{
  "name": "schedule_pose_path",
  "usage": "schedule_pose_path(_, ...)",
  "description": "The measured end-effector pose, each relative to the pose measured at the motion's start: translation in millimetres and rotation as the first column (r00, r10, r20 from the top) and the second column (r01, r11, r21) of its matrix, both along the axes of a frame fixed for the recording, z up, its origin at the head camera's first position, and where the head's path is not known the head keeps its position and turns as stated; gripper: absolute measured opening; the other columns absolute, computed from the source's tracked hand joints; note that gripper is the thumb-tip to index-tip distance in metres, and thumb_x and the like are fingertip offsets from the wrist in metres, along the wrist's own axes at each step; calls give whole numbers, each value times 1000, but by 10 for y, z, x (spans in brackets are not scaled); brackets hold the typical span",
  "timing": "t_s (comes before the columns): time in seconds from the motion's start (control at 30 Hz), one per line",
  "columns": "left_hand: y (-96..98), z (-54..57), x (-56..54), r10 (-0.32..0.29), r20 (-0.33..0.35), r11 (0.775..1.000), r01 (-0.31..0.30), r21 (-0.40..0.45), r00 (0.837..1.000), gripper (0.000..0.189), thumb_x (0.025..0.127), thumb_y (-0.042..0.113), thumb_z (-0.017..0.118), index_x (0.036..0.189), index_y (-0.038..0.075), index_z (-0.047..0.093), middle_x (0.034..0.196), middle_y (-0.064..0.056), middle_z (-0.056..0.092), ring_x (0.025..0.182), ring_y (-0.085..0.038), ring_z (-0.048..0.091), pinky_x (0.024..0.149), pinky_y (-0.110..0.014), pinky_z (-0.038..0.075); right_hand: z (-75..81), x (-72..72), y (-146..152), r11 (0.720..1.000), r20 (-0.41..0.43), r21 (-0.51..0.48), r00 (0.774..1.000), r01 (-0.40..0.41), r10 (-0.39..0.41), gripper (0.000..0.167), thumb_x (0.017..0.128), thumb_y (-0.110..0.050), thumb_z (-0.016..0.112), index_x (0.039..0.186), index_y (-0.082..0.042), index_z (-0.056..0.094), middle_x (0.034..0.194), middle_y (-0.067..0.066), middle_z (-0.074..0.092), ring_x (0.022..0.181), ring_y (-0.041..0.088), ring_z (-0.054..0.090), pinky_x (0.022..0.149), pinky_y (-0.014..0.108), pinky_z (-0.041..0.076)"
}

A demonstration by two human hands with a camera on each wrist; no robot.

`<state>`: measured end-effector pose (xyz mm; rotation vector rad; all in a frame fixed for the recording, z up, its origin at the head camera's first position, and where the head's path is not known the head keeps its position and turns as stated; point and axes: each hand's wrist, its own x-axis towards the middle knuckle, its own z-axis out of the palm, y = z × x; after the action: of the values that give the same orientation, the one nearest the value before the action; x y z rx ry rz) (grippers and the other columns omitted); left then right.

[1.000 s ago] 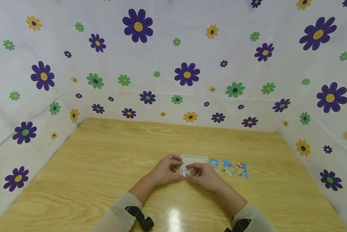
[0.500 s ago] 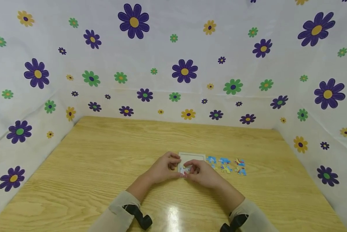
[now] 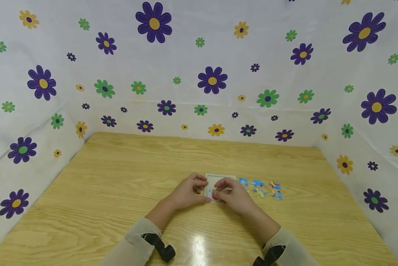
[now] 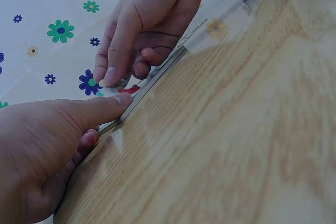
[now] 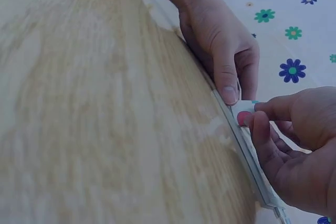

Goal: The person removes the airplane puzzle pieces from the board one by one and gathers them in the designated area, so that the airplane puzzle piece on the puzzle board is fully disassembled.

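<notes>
A small pale puzzle tray (image 3: 220,174) with a raised rim lies on the table between both hands. My left hand (image 3: 185,194) grips its left side near the front corner, the thumb on top at the front edge. Over the tray's front part, my right hand (image 3: 235,197) pinches a white jigsaw piece (image 5: 243,117) with a red patch between thumb and fingers. In the right wrist view the piece is tilted close over the tray, near the left thumb. The right fingers cover much of the tray in the head view.
Right of the tray lie several loose jigsaw pieces (image 3: 259,192), blue, yellow and red. They rest on a wood-grain table (image 3: 135,162). A white cloth (image 3: 119,66) with printed flowers stands around the back and sides.
The right hand has risen slightly from the tray's front edge, the piece showing red at its fingertips. The left hand keeps its hold on the tray. The head view has shifted slightly.
</notes>
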<state>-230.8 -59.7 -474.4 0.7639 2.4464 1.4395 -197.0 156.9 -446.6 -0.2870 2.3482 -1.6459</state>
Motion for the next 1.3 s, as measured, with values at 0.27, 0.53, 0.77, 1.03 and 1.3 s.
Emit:
schedule_pose_path(0.27,104,42,-33,-23,-12,1000,23,-1,1000,58,83,25,83,131,-2,64,136,-5,52,98,-12,55,84,-22,50,101,6,156,996,2,21,997,81,-81,27,96,-4,65,122,3,62,101,17,66,85,18,68,73,27,59)
schedule_pose_path(0.53,110,36,2,-16,15,1000,16,-3,1000,57,83,24,84,129,-2,64,136,-4,52,96,-11,54,82,-22,49,140,39,235,991,132,4,982,136,-136,29,98,-5,59,127,-4,67,101,12,67,84,16,67,75,26,58)
schedule_pose_path(0.77,73,31,29,-3,20,1000,4,-11,1000,57,83,24,84,130,0,64,136,-3,52,95,-10,54,82,-21,49,149,92,334,994,197,-81,979,73,-56,35,98,-5,62,131,6,59,108,17,65,90,17,71,81,28,60)
schedule_pose_path(1.03,14,18,40,17,32,1000,-16,-15,999,58,82,24,84,131,0,64,136,-3,52,93,-11,54,80,-20,48,171,142,498,996,144,-90,989,21,-7,37,96,-8,67,128,10,59,110,19,67,93,20,73,82,30,60)
schedule_pose_path(1.3,-31,40,35,24,28,1000,-24,-11,999,55,82,24,84,128,1,65,134,-3,53,93,-12,53,80,-21,48,242,164,642,999,131,-3,991,41,-40,35,94,-9,69,122,9,59,106,16,63,90,19,70,80,29,60)
